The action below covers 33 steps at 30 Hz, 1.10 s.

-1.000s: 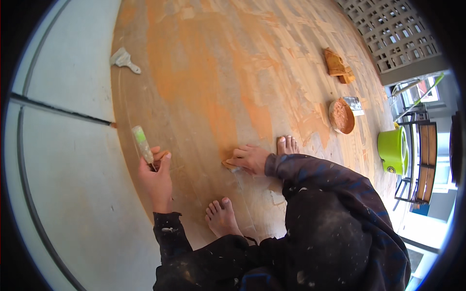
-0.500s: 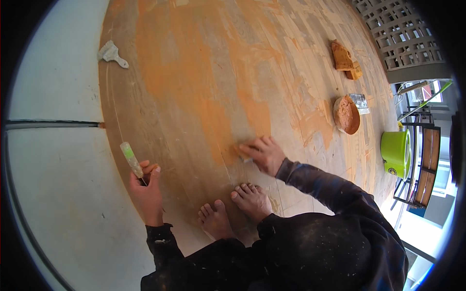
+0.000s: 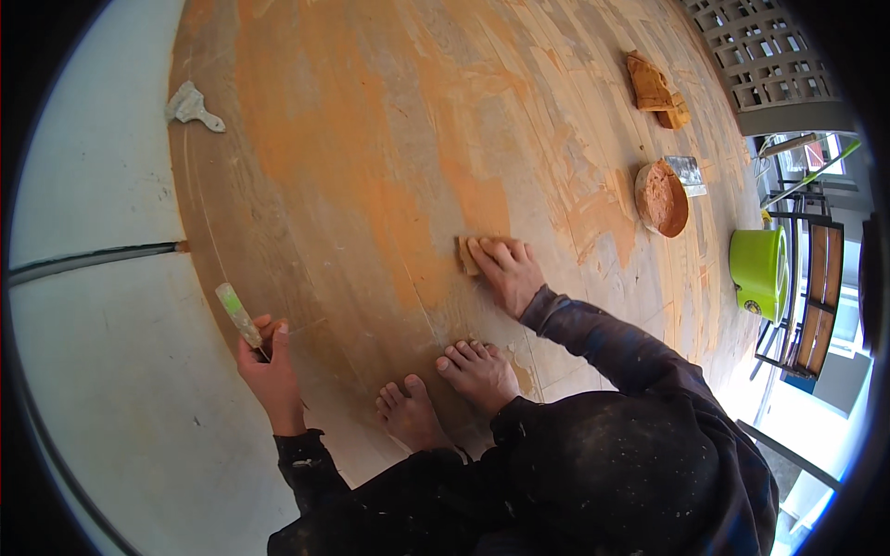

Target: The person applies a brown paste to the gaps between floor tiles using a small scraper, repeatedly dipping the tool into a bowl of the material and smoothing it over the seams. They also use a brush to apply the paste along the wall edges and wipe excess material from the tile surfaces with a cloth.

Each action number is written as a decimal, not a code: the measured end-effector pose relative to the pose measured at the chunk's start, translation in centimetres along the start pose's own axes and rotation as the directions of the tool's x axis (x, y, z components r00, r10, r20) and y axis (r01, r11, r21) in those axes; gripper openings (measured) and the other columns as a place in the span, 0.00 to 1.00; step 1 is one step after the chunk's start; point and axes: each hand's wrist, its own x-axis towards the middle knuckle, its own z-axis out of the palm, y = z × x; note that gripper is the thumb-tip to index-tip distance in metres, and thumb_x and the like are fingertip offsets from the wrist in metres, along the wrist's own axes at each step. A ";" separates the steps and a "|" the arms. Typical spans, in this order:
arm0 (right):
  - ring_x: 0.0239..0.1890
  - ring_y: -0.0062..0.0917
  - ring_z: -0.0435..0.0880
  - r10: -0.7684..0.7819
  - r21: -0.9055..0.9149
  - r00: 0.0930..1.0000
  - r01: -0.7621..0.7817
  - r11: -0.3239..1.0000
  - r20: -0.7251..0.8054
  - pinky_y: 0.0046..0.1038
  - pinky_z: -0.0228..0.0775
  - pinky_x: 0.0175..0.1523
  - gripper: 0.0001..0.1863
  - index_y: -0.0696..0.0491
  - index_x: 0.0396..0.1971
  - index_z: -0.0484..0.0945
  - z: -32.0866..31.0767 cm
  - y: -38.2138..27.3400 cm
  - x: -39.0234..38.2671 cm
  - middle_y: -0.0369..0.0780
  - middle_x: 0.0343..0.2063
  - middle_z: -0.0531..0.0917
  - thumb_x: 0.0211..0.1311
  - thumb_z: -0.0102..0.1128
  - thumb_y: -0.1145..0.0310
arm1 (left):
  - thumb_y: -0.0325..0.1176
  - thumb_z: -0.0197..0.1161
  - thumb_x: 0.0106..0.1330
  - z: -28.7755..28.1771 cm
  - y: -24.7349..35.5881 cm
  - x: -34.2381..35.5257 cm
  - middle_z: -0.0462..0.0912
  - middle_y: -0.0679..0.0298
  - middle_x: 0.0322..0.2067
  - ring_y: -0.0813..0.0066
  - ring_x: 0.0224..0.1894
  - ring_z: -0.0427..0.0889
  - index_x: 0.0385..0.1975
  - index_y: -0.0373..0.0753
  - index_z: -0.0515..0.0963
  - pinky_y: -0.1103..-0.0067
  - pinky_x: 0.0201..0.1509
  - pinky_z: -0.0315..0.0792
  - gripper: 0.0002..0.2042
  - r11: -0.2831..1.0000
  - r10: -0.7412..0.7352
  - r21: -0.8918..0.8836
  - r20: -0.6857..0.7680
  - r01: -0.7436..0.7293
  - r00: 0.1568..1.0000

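My right hand [image 3: 508, 276] is pressed to the wooden floor [image 3: 352, 250], fingers bent over a folded brown piece that looks like sandpaper [image 3: 466, 255]. Orange filler smears the boards around it. At the left, my left hand [image 3: 271, 371] is closed around a scraper [image 3: 238, 313] whose pale handle has a green band. Its handle points up and away, and most of the blade end is hidden by my fingers. My bare feet [image 3: 477, 375] stand on the boards between and just behind both hands.
A bowl of orange filler [image 3: 661, 199] stands at the right beside a flat metal blade [image 3: 686, 176]. Beyond lie a crumpled orange-brown bag [image 3: 649, 85] and a white-stained brush [image 3: 195, 107] near the left white wall [image 3: 102, 352]. A green bucket [image 3: 758, 273] and chair [image 3: 816, 296] stand far right.
My right hand has slid a little farther from my feet, sandpaper under its fingers. My left hand keeps the scraper, shifted slightly left. The whole view has tilted a little.
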 end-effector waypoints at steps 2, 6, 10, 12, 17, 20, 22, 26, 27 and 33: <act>0.55 0.36 0.75 0.001 0.031 0.997 -0.003 1.000 0.076 0.36 0.66 0.57 0.36 0.51 0.66 0.73 -0.7 -1.5 -2.3 0.38 0.54 0.77 0.52 0.63 0.73 | 0.27 0.68 0.68 -0.3 -0.2 0.0 0.84 0.67 0.38 0.84 0.37 0.77 0.47 0.35 0.77 0.83 0.46 0.70 0.11 1.000 0.000 0.001 -0.018 0.000 1.000; 0.54 0.34 0.75 -0.144 0.251 0.963 0.086 0.964 0.226 0.35 0.66 0.56 0.32 0.51 0.63 0.76 -2.9 0.9 -1.6 0.36 0.50 0.79 0.53 0.64 0.73 | 0.28 0.67 0.69 0.2 0.7 0.2 0.84 0.67 0.39 0.83 0.37 0.77 0.48 0.35 0.77 0.82 0.46 0.71 0.11 1.000 -0.011 0.005 -0.007 0.011 1.000; 0.54 0.36 0.75 0.042 0.031 0.999 -0.042 0.999 -0.007 0.35 0.67 0.55 0.32 0.52 0.61 0.76 -1.2 3.2 -0.5 0.38 0.49 0.79 0.51 0.64 0.74 | 0.29 0.67 0.70 1.2 1.2 -0.4 0.83 0.68 0.37 0.83 0.38 0.76 0.48 0.36 0.78 0.83 0.46 0.70 0.11 0.999 -0.039 0.025 0.005 0.039 0.999; 0.53 0.37 0.75 -0.035 0.185 0.999 0.036 0.982 -0.006 0.37 0.68 0.55 0.32 0.53 0.60 0.77 -1.1 1.0 -2.8 0.41 0.50 0.79 0.49 0.64 0.76 | 0.29 0.67 0.69 0.7 1.2 0.0 0.82 0.68 0.37 0.83 0.38 0.76 0.47 0.36 0.78 0.83 0.46 0.70 0.10 1.000 -0.020 0.014 0.006 0.020 1.000; 0.48 0.40 0.75 0.080 0.242 0.996 -0.086 0.967 0.035 0.38 0.69 0.54 0.32 0.54 0.60 0.77 -2.8 0.9 -2.1 0.43 0.47 0.79 0.48 0.62 0.79 | 0.30 0.68 0.69 0.2 0.3 -0.4 0.80 0.70 0.36 0.84 0.37 0.76 0.46 0.37 0.78 0.83 0.46 0.70 0.10 0.999 0.020 0.028 -0.012 -0.020 1.000; 0.49 0.42 0.74 0.303 0.043 0.952 -0.302 0.952 -0.031 0.38 0.69 0.55 0.31 0.57 0.62 0.73 -0.6 0.2 -0.3 0.46 0.44 0.77 0.52 0.57 0.78 | 0.30 0.68 0.69 0.7 0.6 -0.5 0.80 0.71 0.35 0.84 0.37 0.75 0.46 0.37 0.79 0.83 0.45 0.69 0.10 0.999 -0.020 0.029 -0.009 0.021 1.000; 0.50 0.43 0.73 0.198 0.078 0.980 -0.196 0.978 -0.014 0.38 0.70 0.55 0.32 0.59 0.62 0.72 1.3 -3.4 -1.4 0.47 0.44 0.76 0.52 0.57 0.75 | 0.30 0.68 0.69 0.0 -0.4 -0.3 0.80 0.71 0.35 0.84 0.37 0.75 0.46 0.37 0.79 0.83 0.45 0.69 0.10 0.998 -0.020 0.057 -0.006 0.020 1.000; 0.51 0.39 0.74 0.073 0.312 0.984 -0.121 0.942 0.160 0.38 0.69 0.56 0.35 0.53 0.64 0.73 1.4 -7.1 -1.9 0.41 0.46 0.77 0.50 0.61 0.71 | 0.31 0.68 0.69 1.1 0.8 -0.5 0.80 0.71 0.35 0.85 0.37 0.75 0.46 0.37 0.79 0.83 0.44 0.69 0.10 0.998 -0.021 0.053 -0.019 0.022 1.000; 0.53 0.36 0.74 0.095 0.268 0.994 -0.107 0.957 0.059 0.37 0.68 0.56 0.34 0.51 0.64 0.73 1.7 -5.5 -0.6 0.39 0.48 0.78 0.52 0.60 0.70 | 0.30 0.68 0.69 1.7 1.4 0.0 0.80 0.71 0.35 0.85 0.36 0.75 0.46 0.37 0.79 0.83 0.44 0.69 0.10 0.998 -0.003 0.064 -0.009 0.004 1.000; 0.54 0.35 0.74 0.001 0.054 1.000 0.000 0.999 -0.026 0.36 0.66 0.56 0.32 0.50 0.65 0.73 1.8 -4.9 -0.2 0.38 0.49 0.77 0.57 0.58 0.68 | 0.29 0.68 0.69 1.6 0.7 -0.8 0.81 0.71 0.35 0.85 0.36 0.76 0.46 0.37 0.79 0.82 0.44 0.70 0.10 0.999 -0.025 0.024 0.028 0.025 0.999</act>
